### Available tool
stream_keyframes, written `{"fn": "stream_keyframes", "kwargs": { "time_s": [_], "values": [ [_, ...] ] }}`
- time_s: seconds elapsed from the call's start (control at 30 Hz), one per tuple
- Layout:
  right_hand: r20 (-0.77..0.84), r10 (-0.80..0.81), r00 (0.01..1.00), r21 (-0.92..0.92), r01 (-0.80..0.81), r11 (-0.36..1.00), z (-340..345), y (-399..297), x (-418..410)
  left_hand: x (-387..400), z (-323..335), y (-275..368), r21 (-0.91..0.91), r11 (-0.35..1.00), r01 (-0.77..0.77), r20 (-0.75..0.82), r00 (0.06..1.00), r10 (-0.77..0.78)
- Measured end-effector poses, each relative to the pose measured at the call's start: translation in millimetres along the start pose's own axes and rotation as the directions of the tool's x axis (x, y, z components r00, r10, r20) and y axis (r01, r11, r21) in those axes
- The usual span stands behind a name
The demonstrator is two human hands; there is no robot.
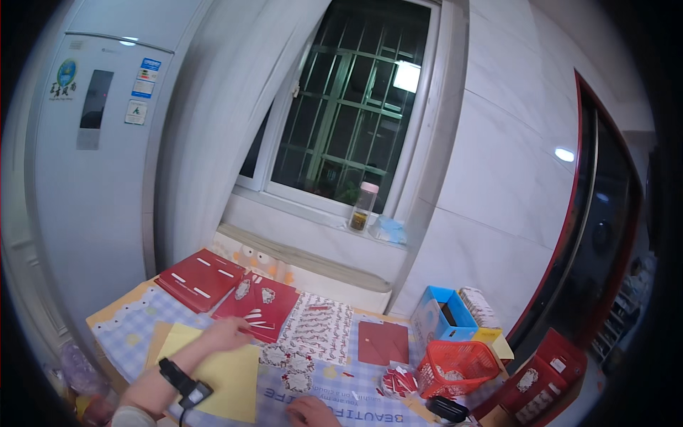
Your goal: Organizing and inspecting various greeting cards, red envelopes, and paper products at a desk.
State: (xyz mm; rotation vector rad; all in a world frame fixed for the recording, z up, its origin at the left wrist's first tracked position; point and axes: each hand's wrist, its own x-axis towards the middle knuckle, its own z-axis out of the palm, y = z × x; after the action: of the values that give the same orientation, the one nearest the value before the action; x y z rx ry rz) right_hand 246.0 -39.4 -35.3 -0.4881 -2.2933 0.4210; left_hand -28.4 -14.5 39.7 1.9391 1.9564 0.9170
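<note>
My left hand (232, 332), a black strapped device on its wrist, reaches over the near edge of a dark red card sheet (283, 305). Its fingertips are beside several white paper strips (259, 323); whether they pinch one is too small to tell. Beneath that forearm lies a yellow paper sheet (229, 384). My right hand (312, 411) rests low on the tablecloth, partly cut off by the bottom of the picture, its fingers slightly bent. Just beyond it are several wreath-patterned paper cutouts (296, 380). A printed patterned sheet (320, 328) lies to the right of the red card.
A stack of red cards (200, 280) sits at the back left. Rightward are a red envelope (383, 343), a tub of red pieces (399, 381), a red plastic basket (459, 368), a blue box (443, 315), a black object (447, 409) and a red display box (549, 384).
</note>
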Motion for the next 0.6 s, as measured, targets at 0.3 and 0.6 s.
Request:
{"fn": "stream_keyframes", "kwargs": {
  "time_s": [0.3, 0.6],
  "values": [
    [0.133, 0.088, 0.987, -0.018, -0.086, 0.996, -0.6, -10.5, 5.9, 72.0, -26.2, -114.1, 0.457, 0.791, 0.408, -0.101, 0.907, -0.409],
    [0.072, 0.015, 0.997, -0.008, -0.014, 1.0, -1.9, -8.8, 7.0, 77.9, -4.9, -46.1, 0.569, 0.797, 0.2, -0.23, 0.97, -0.079]
  ]
}}
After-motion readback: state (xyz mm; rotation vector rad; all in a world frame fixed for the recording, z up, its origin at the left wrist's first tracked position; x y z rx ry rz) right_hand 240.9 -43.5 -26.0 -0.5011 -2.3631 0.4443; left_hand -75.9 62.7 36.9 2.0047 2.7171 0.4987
